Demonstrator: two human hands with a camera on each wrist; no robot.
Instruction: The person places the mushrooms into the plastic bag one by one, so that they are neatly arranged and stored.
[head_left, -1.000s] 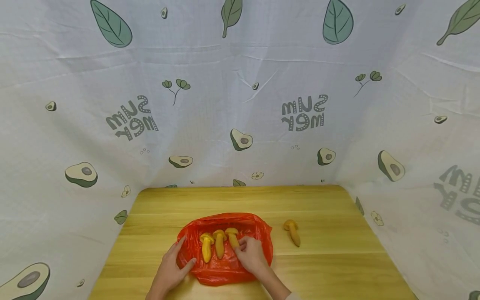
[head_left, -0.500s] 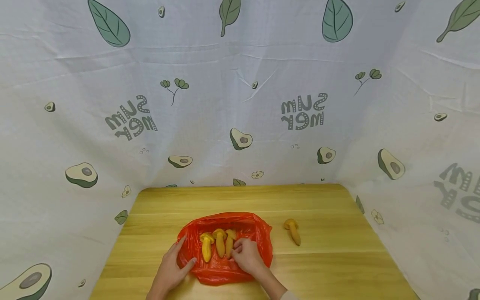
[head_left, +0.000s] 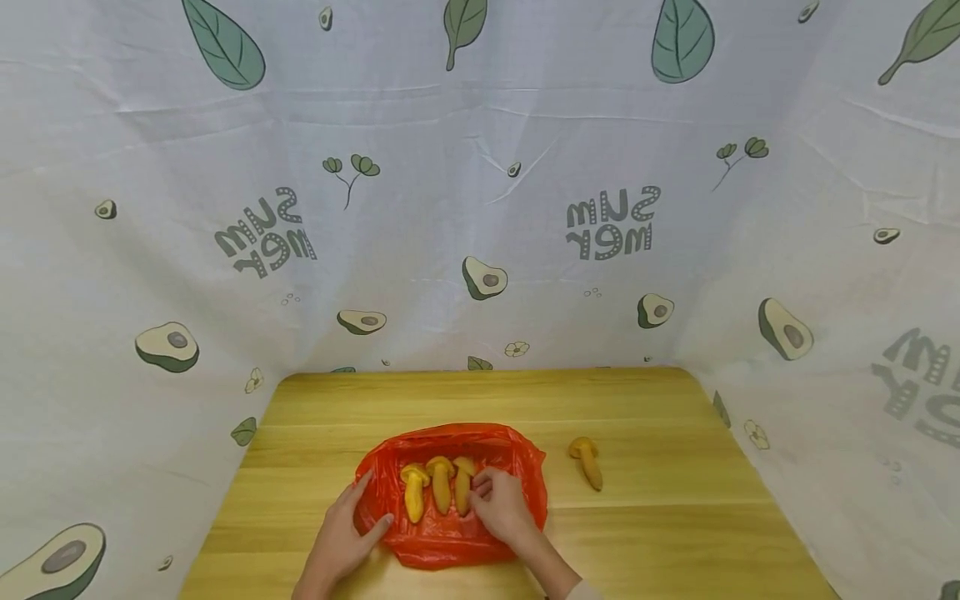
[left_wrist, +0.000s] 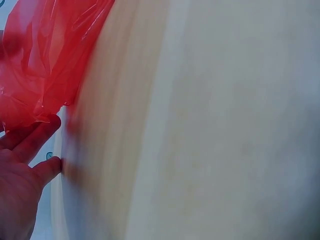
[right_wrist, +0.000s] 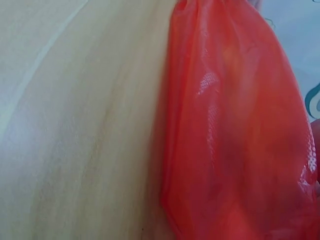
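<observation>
A red plastic bag (head_left: 442, 554) lies spread on the wooden table with its mouth facing up. Three yellow-brown mushrooms sit side by side in it: a left one (head_left: 414, 496), a middle one (head_left: 441, 487) and a right one (head_left: 462, 487). My left hand (head_left: 337, 533) touches the bag's left rim, thumb and fingers spread; in the left wrist view the red film (left_wrist: 55, 60) hangs over its fingertips. Inside the bag, my right hand (head_left: 504, 508) has its bent fingertips right beside the right mushroom's stem. The right wrist view shows mainly the bag's side (right_wrist: 235, 125).
Another mushroom (head_left: 586, 462) lies on the wooden table (head_left: 652, 542) to the right of the bag. A white cloth with avocado and leaf prints (head_left: 420, 217) surrounds the table at the back and sides.
The right mushroom has shifted left and straightened up beside the middle one. My right hand moved left with it, then drew back slightly to the right. The left hand stayed in place.
</observation>
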